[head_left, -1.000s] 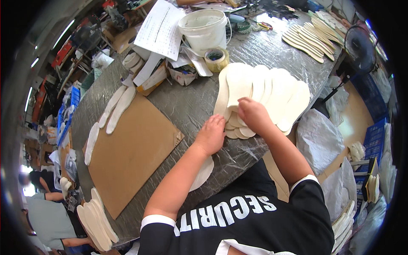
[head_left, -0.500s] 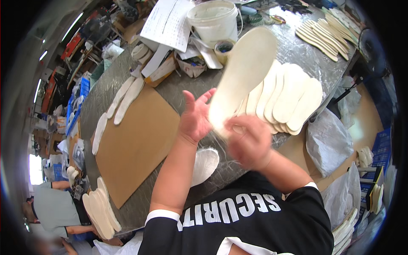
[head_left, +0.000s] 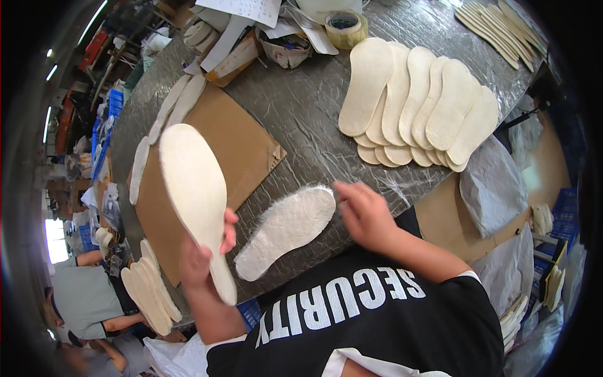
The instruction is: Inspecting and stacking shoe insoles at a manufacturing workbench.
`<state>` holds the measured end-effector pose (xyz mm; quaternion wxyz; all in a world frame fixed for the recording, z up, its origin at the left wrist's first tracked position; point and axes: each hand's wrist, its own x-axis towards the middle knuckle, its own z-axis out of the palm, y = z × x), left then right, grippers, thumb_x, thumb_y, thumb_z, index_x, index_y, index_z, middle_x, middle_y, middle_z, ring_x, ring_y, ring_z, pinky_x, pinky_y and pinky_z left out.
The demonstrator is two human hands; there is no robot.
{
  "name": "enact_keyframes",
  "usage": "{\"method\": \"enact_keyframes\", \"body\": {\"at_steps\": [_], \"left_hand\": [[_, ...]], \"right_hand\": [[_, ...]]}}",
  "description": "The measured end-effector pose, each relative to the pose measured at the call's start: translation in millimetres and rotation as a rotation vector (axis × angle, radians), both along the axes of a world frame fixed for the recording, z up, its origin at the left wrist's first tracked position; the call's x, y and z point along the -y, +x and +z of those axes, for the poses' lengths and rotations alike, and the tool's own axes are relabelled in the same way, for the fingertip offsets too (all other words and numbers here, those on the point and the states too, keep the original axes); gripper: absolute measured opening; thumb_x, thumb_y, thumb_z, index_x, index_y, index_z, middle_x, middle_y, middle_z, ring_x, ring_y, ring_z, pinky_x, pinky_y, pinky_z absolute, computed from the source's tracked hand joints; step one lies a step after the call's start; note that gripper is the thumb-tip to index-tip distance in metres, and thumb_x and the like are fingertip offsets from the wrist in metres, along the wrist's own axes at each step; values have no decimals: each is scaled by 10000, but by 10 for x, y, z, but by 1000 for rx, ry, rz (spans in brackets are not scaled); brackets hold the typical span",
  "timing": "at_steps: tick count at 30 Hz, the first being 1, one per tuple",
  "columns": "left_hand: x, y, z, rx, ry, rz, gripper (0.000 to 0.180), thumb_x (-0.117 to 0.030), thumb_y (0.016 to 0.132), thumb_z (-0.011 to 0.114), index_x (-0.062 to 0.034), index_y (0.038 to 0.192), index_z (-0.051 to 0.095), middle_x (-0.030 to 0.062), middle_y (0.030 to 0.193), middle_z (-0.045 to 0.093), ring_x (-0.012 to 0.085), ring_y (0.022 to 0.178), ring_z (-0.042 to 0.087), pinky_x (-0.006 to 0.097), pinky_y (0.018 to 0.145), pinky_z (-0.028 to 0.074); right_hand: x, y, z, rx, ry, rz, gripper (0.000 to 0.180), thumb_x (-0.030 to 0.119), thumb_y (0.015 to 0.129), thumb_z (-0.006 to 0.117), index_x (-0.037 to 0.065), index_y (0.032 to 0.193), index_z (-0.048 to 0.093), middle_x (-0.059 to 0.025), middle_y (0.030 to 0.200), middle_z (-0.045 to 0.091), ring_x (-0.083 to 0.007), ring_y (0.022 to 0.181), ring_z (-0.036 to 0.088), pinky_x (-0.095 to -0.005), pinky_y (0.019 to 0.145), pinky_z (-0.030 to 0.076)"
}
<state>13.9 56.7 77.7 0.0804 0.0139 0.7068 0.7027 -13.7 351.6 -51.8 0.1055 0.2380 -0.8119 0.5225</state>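
Observation:
My left hand (head_left: 204,257) grips a cream-coloured shoe insole (head_left: 195,182) by its narrower end. The insole is tilted up above a brown cardboard sheet (head_left: 242,151). A whiter insole (head_left: 286,235) with a fuzzy fringe lies on the dark tabletop between my hands. At its far right end is my right hand (head_left: 367,217), fingers stretched out and holding nothing. Whether those fingertips touch the fringe I cannot tell. Overlapping cream insoles (head_left: 418,103) are fanned out in a pile farther back on the right.
A roll of tape (head_left: 345,28) and a small container of odds and ends (head_left: 286,50) stand at the back. More insoles (head_left: 151,289) lie at the near left corner, close to a person in a grey shirt (head_left: 85,295). A plastic bag (head_left: 493,188) hangs at the right.
The insole has moved from in front of the fanned pile to the left, over the cardboard, in my left hand. My right hand has let go of it and come beside the fuzzy insole.

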Motion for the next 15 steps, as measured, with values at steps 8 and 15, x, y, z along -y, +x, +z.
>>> {"method": "enact_keyframes", "body": {"at_steps": [8, 15], "left_hand": [[-257, 299, -124, -127, -1123, -118, 794, -331, 436, 928, -43, 1052, 518, 188, 1184, 542, 378, 1042, 575, 400, 869, 487], [-336, 344, -405, -183, -1145, -139, 766, -352, 471, 907, -42, 1062, 532, 211, 1208, 544, 401, 1046, 574, 437, 873, 494]], "right_hand": [[-98, -133, 288, 1129, -189, 281, 452, 67, 963, 384, 16, 1412, 405, -71, 779, 613, -132, 578, 606, -274, 544, 494], [-151, -188, 184, 1232, -270, 329, 457, 63, 956, 370, 12, 1408, 411, -78, 781, 616, -132, 576, 606, -269, 507, 492]]}}
